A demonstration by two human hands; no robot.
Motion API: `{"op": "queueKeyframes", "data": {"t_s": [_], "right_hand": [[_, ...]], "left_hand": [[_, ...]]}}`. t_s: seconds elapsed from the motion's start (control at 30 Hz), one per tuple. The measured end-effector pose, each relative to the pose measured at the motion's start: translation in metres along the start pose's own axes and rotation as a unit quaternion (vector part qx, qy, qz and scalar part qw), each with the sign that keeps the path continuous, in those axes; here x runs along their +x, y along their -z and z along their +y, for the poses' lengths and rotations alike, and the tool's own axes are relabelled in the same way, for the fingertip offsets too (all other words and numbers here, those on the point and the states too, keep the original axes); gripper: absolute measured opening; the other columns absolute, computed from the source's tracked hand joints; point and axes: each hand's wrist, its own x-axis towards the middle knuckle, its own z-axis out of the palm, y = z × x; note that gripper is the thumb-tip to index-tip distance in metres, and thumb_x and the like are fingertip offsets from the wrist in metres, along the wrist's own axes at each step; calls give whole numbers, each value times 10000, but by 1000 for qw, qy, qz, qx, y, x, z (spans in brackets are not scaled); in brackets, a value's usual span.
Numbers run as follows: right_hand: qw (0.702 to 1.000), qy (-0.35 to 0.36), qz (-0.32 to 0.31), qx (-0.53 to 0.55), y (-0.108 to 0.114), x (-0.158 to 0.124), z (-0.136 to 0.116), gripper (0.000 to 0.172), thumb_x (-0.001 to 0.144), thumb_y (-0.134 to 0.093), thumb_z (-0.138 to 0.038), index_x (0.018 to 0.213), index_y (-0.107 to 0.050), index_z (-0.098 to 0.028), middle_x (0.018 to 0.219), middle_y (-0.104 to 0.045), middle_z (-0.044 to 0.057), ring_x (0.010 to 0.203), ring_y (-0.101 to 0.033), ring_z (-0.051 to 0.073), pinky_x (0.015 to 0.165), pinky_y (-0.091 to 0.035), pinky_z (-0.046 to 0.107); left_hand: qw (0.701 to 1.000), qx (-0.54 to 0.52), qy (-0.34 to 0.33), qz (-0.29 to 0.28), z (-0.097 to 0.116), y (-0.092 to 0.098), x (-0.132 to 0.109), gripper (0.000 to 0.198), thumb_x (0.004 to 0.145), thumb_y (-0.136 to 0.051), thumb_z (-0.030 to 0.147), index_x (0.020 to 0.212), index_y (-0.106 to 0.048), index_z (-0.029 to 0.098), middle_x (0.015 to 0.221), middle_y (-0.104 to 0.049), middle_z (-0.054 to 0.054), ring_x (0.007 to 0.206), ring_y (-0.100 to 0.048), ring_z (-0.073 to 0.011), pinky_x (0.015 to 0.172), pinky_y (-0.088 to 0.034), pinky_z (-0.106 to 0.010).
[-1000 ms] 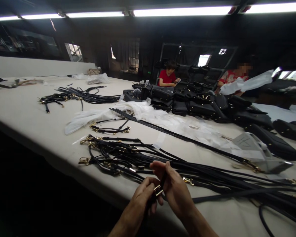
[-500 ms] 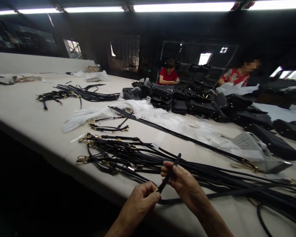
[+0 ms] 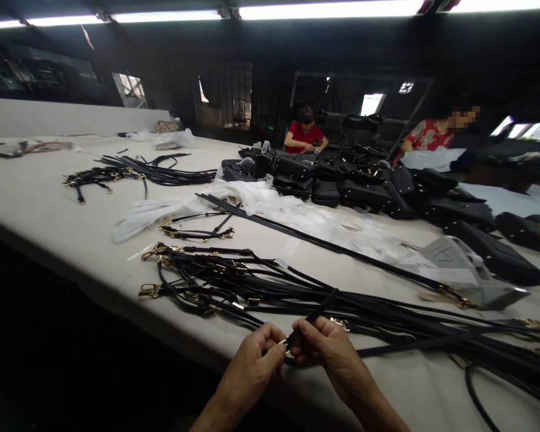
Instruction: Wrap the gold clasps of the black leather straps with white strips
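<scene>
Between my hands, above the table's front edge, is a black bag strap (image 3: pixel 323 305) with a small gold buckle (image 3: pixel 285 343). My left hand (image 3: pixel 257 360) pinches the strap at the buckle. Close beside it, my right hand (image 3: pixel 324 348) grips the strap just past the buckle, and the strap's free end sticks out up and to the right. Part of the buckle is hidden by my fingers. Just beyond my hands lies a bundle of black straps (image 3: pixel 234 282) with gold clasps (image 3: pixel 150 290).
Farther back on the table (image 3: pixel 49 198) lie another strap bundle (image 3: pixel 162 171), crumpled white wrapping (image 3: pixel 270 204) and a pile of black bags (image 3: pixel 364 192). A clear box (image 3: pixel 454 264) stands at the right. Two people in red (image 3: pixel 303 137) are across the table.
My right hand has moved down and left along the strap, close to my left hand at the buckle. The strap's free end has tilted lower to the right.
</scene>
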Motion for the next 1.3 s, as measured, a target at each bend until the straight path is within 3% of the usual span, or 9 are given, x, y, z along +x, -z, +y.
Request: {"op": "queueKeyframes", "data": {"t_s": [0.33, 0.43, 0.5, 0.57, 0.73, 0.9, 1.03, 1.17, 1.3], "right_hand": [[988, 99, 33, -116, -9, -8, 2, 410, 744, -793, -545, 803, -736, -143, 688, -736, 71, 618, -694, 223, 596, -559, 311], [936, 220, 49, -270, -15, -17, 4, 280, 846, -713, -467, 876, -772, -195, 808, -767, 101, 754, -719, 286, 696, -558, 355], [883, 300, 14, -362, -17, -23, 1, 174, 882, -677, -359, 950, -782, -238, 910, -777, 96, 842, -719, 292, 765, -540, 358], [860, 318, -35, -398, -17, -26, -6, 168, 865, -695, -321, 1001, -775, -263, 956, -776, 78, 880, -713, 280, 795, -528, 345], [933, 209, 19, -292, -12, -15, -17, 312, 918, -609, -502, 1032, -722, -234, 924, -764, 66, 877, -700, 245, 802, -516, 306], [938, 168, -48, -299, -26, -9, -2, 388, 938, -558, -540, 1087, -670, -198, 757, -712, 32, 702, -653, 194, 636, -471, 259], [957, 180, -27, -225, -34, -11, 15, 438, 923, -553, -578, 1038, -641, -165, 592, -622, -3, 536, -554, 154, 530, -411, 248], [973, 172, -18, -154, -26, -8, 22, 459, 900, -572, -598, 1077, -621, -177, 544, -543, -39, 492, -487, 138, 496, -382, 241], [929, 230, -44, -287, -20, -7, 6, 350, 941, -558, -508, 1117, -689, -236, 870, -684, 46, 799, -620, 213, 739, -488, 305]], "left_hand": [[999, 27, -4, 23, 12, -2, -9, 147, 902, -519, 320, 940, -529, 178, 599, -561, 44, 554, -477, -132, 558, -353, -237], [998, 49, -29, 38, 11, -3, -10, 125, 925, -504, 315, 944, -519, 192, 596, -536, 58, 564, -475, -132, 561, -359, -234], [997, 46, -44, 39, 8, -1, -10, 138, 943, -497, 337, 954, -509, 200, 643, -567, 47, 616, -508, -139, 600, -375, -236], [998, 22, -47, 19, 6, 2, -8, 153, 947, -506, 354, 979, -494, 205, 697, -593, 37, 668, -528, -142, 638, -384, -238], [998, -30, -34, -46, 5, 4, -7, 140, 941, -542, 327, 939, -482, 201, 714, -593, 36, 635, -475, -117, 594, -345, -227], [988, -126, -24, -82, 16, 2, -13, 301, 838, -692, 300, 1076, -533, 209, 871, -633, 5, 785, -573, -154, 669, -409, -235], [980, -148, -21, -129, 20, 7, -17, 416, 771, -765, 326, 1097, -540, 200, 920, -670, -33, 857, -621, -203, 711, -435, -262], [989, -126, -41, -72, 22, 14, -17, 279, 829, -717, 351, 1017, -582, 195, 877, -676, -24, 852, -603, -191, 756, -427, -274], [998, -7, -54, 21, 26, 18, -17, 92, 796, -708, 243, 868, -674, 198, 860, -665, 2, 879, -581, -197, 791, -429, -267]]}}
